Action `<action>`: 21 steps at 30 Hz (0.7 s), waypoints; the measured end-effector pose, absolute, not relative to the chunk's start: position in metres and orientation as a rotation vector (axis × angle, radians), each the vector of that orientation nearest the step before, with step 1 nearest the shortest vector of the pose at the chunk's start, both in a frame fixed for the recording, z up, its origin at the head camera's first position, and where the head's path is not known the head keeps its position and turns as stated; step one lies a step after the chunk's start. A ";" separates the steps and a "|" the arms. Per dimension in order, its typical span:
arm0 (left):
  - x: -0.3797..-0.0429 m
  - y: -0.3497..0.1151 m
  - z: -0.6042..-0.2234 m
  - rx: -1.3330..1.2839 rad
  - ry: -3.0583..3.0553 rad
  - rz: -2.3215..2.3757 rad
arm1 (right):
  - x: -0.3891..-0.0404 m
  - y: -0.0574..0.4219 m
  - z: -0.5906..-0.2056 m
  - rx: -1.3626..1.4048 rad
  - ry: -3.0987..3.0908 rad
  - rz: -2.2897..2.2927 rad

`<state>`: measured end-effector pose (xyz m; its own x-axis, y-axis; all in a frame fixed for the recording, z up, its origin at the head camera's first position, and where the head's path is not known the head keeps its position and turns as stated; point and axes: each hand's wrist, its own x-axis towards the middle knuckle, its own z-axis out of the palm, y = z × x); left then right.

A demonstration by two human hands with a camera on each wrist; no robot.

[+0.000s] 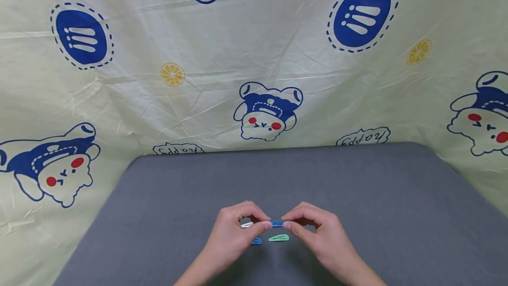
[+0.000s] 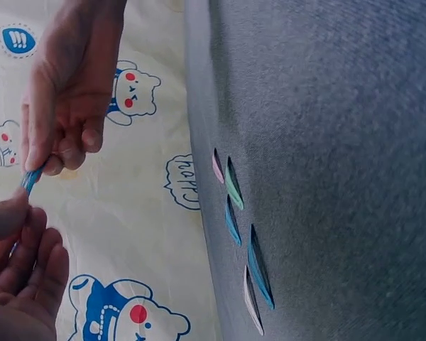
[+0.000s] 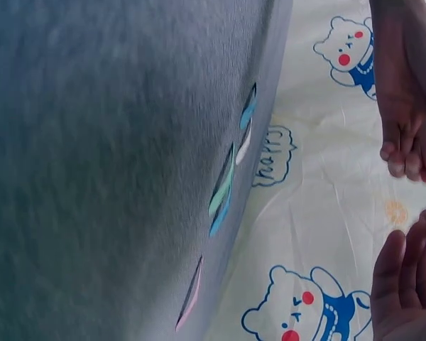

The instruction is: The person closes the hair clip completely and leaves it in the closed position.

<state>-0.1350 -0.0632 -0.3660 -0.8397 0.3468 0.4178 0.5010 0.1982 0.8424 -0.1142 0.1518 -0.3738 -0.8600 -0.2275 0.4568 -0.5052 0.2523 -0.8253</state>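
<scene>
A small blue snap hair clip (image 1: 277,223) is held up in front of me, one end in each hand. My left hand (image 1: 234,228) pinches its left end between thumb and forefinger. The right hand (image 1: 317,226) has the other end in the same kind of pinch. Beneath lie several more clips: a green clip (image 1: 279,238), a blue clip (image 1: 257,241) partly behind the left thumb, and a white clip (image 1: 247,224) seen through the left hand's finger loop. The left wrist view also shows a pink clip (image 2: 217,165), hidden from the head view.
The loose clips lie on a grey cloth-covered table (image 1: 190,184). Behind it hangs a pale curtain (image 1: 214,34) printed with blue cartoon bears and orange slices, meeting the table's far edge.
</scene>
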 end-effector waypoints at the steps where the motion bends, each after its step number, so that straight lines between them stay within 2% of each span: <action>1: -0.134 -0.062 -0.366 -0.810 -2.316 -1.701 | -0.114 0.151 -0.375 0.671 -2.278 1.619; 12: -0.127 -0.053 -0.369 -0.739 -2.255 -1.630 | -0.106 0.137 -0.382 0.564 -2.181 1.269; 21: -0.135 -0.060 -0.366 -0.707 -2.406 -1.821 | -0.111 0.141 -0.382 0.622 -2.136 1.328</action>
<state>-0.1346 -0.0600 -0.3660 -0.8950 0.3289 0.3014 0.3794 0.2058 0.9021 -0.1110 0.1413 -0.3818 -0.7454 -0.0985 0.6593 -0.6348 0.4069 -0.6569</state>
